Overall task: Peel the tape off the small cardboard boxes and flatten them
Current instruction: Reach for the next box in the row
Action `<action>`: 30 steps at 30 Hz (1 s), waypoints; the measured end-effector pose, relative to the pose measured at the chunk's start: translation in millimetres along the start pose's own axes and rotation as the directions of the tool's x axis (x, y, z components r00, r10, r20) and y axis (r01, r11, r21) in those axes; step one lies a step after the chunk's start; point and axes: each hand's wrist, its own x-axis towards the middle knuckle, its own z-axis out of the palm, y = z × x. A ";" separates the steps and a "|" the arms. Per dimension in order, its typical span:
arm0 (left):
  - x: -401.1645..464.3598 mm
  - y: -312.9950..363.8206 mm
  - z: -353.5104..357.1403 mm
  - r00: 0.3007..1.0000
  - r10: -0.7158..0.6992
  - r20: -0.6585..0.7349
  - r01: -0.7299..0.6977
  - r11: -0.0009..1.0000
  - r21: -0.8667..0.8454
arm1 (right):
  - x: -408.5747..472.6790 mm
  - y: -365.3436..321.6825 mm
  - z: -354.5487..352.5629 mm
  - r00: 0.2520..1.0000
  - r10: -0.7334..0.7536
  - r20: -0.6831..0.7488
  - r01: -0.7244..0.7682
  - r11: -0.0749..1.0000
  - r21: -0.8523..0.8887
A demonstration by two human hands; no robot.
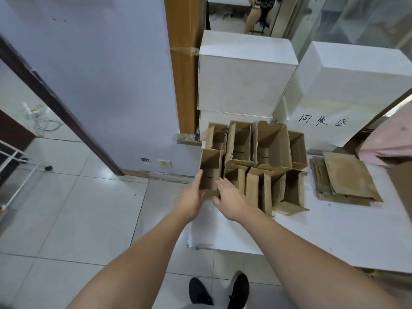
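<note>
Several small open brown cardboard boxes (pixel 256 152) stand packed together on the white table (pixel 312 230). The nearest box at the left edge (pixel 210 169) has its top open. My left hand (pixel 190 197) lies with straight fingers against that box's left outer wall. My right hand (pixel 229 197) reaches to the box's near right corner, fingers extended and touching its rim, thumb low at the front. Neither hand is curled round the box. A pile of flattened boxes (pixel 345 177) lies to the right on the table.
Two large white boxes (pixel 243 79) (pixel 347 85) stand behind the cardboard ones; the right one bears handwritten characters. A pink cloth (pixel 388 143) lies at the right edge. Tiled floor, a white wall and a wooden door frame are to the left. My black shoes (pixel 218 291) are below.
</note>
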 end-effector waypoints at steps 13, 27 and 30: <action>-17.9 6.9 2.2 0.989 -0.017 -0.149 0.010 0.999 -0.050 | -11.9 -6.1 10.7 0.994 -0.015 -0.107 0.035 0.980 0.195; -30.8 37.4 -25.5 0.962 -0.013 -0.274 0.016 1.000 0.008 | -14.2 -11.9 -18.5 0.979 0.122 -0.163 -0.008 0.824 0.567; -33.1 39.9 -30.8 0.958 -0.025 -0.285 0.022 1.000 -0.017 | -12.5 -15.8 -15.2 0.983 0.137 -0.124 -0.047 0.836 0.547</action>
